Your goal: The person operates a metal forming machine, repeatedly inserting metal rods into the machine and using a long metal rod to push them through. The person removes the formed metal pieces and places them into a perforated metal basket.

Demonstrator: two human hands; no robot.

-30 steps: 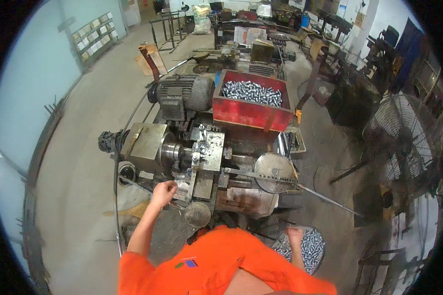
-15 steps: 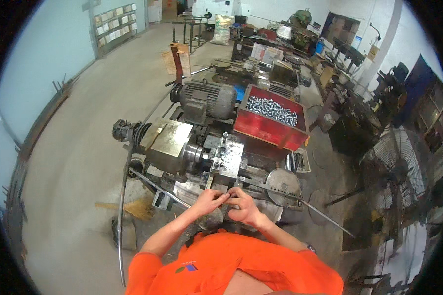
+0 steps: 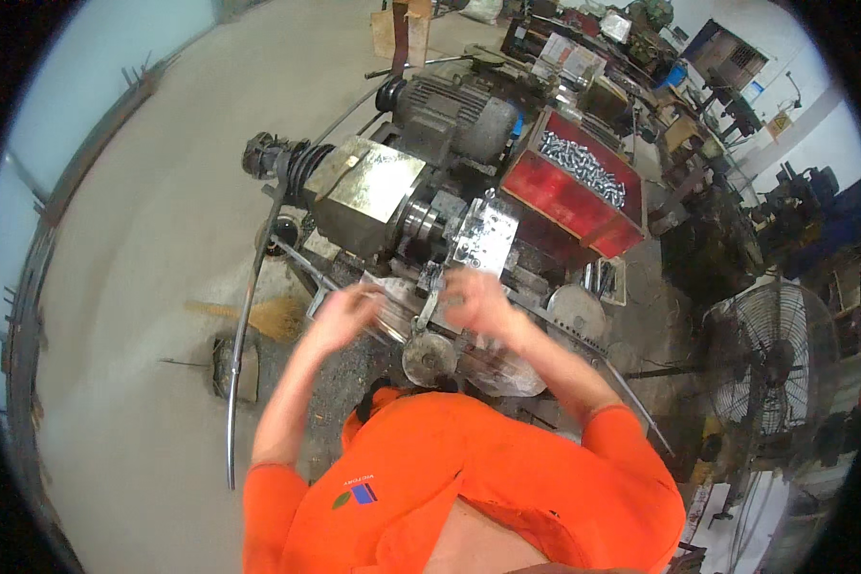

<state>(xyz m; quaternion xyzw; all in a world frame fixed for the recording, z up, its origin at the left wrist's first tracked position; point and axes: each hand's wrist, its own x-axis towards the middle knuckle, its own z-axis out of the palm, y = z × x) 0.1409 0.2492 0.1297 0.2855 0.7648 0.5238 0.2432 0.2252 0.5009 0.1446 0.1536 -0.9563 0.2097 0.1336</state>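
My left hand (image 3: 347, 314), blurred by motion, hangs over the front left of a small metalworking machine. Its fingers look loosely apart, and I see nothing in them. My right hand (image 3: 476, 302) is at the front of the bright metal tool block (image 3: 486, 237), its fingers bent; blur hides whether they hold anything. Between the hands a metal lever (image 3: 431, 304) rises above a round metal disc (image 3: 429, 360). Left of the tool block are the spindle chuck (image 3: 419, 219) and the headstock with a shiny cover plate (image 3: 371, 178).
A red box (image 3: 572, 203) full of small shiny metal parts stands behind the machine on the right. An electric motor (image 3: 457, 113) sits behind the headstock. A long bar (image 3: 246, 354) runs down the left, near a broom (image 3: 273, 319). A large fan (image 3: 773, 354) stands right.
My hands were together at the machine's front, fingertips meeting; now they are apart. The left has moved left and up, the right up towards the tool block. The view has tilted down.
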